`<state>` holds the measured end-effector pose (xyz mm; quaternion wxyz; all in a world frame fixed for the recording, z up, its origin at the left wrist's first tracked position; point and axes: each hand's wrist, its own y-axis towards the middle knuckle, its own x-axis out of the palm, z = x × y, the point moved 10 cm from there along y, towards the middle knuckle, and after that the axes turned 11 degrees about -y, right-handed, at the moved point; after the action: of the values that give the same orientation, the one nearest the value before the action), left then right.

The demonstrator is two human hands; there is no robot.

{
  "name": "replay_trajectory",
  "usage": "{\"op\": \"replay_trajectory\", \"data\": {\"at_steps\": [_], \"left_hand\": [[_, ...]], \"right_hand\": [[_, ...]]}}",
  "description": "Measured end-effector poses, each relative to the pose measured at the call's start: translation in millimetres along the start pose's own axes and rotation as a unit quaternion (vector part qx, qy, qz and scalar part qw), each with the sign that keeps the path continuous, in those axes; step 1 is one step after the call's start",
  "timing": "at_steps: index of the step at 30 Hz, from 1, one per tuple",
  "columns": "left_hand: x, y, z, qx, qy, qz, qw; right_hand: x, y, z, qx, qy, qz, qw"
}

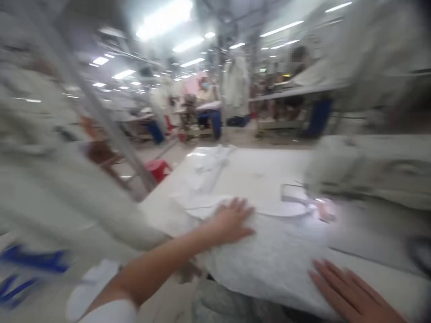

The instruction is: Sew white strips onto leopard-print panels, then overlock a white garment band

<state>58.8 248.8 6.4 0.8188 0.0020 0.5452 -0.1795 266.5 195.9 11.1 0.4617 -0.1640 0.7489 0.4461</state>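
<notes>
A pale cloth (269, 260) lies along the near side of the white bench (164, 197), close by the sewing machine (377, 172) and its glowing light. I can see the left hand (232, 224) palm down on it, fingers spread, and the right hand (352, 291) laid flat nearer the person, fingers slightly apart. Past the bench's left edge stands a red stool (160, 169).

Ceiling lights (164, 20) glare at upper centre, a white glow (316, 211), perhaps lamplight, shines centre-right, and blur smears my left hand (232, 222).
</notes>
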Motion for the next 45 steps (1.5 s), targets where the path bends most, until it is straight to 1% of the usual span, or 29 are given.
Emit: {"op": "replay_trajectory", "data": {"at_steps": [1,2,4,6,7,9,11,14,16,18,21,24,26,29,31,38,45], "left_hand": [[-7.3,5.4,-3.0,-0.018,0.016,0.023,0.999],[-14.6,12.1,-0.8,-0.019,0.026,0.056,0.998],[-14.3,27.2,23.0,0.048,0.018,0.074,0.996],[-7.1,39.0,55.7,0.129,-0.012,0.072,0.989],[-3.2,44.1,70.7,0.159,-0.029,0.069,0.984],[2.2,56.2,92.6,0.191,-0.057,0.075,0.977],[3.5,70.3,102.8,0.207,-0.079,0.097,0.97],[4.2,88.1,103.9,0.242,-0.094,0.115,0.959],[8.3,95.5,100.7,0.265,-0.081,0.093,0.956],[13.5,98.8,98.8,0.284,-0.058,0.053,0.956],[14.5,98.7,99.6,0.301,-0.037,0.014,0.953],[13.4,97.8,103.0,0.304,-0.032,0.001,0.952],[14.7,97.5,104.7,0.301,-0.031,-0.002,0.953],[17.2,96.6,105.9,0.3,-0.039,0.0,0.953],[17.8,96.0,106.2,0.301,-0.047,0.006,0.952],[18.5,105.0,100.2,0.289,-0.04,0.004,0.956],[14.7,120.1,96.3,0.297,-0.033,0.018,0.954]], "right_hand": [[-4.9,-3.9,-1.3,0.0,-0.034,-0.047,0.998],[-11.3,-3.4,4.6,0.028,-0.051,-0.077,0.995],[-26.9,9.0,24.7,0.088,-0.057,-0.079,0.991],[-36.8,26.5,50.4,0.128,-0.067,-0.058,0.988],[-37.8,34.8,62.5,0.136,-0.072,-0.053,0.987],[-35.5,49.1,81.9,0.135,-0.076,-0.043,0.987],[-29.7,60.6,92.1,0.111,-0.077,-0.035,0.99],[-16.3,71.3,94.4,0.058,-0.082,-0.043,0.994],[-6.8,73.9,91.9,0.03,-0.086,-0.057,0.994],[-0.9,73.8,89.8,0.019,-0.086,-0.061,0.994],[-2.9,71.9,89.5,0.025,-0.072,-0.041,0.996],[-9.7,70.8,93.2,0.044,-0.068,-0.021,0.997],[-8.6,70.6,93.1,0.043,-0.071,-0.034,0.996],[1.1,68.8,87.6,0.024,-0.074,-0.078,0.994],[5.4,66.7,85.3,0.02,-0.079,-0.095,0.992],[9.0,65.8,89.2,0.027,-0.122,-0.115,0.986],[14.5,71.6,101.6,0.067,-0.165,-0.144,0.973]]}}
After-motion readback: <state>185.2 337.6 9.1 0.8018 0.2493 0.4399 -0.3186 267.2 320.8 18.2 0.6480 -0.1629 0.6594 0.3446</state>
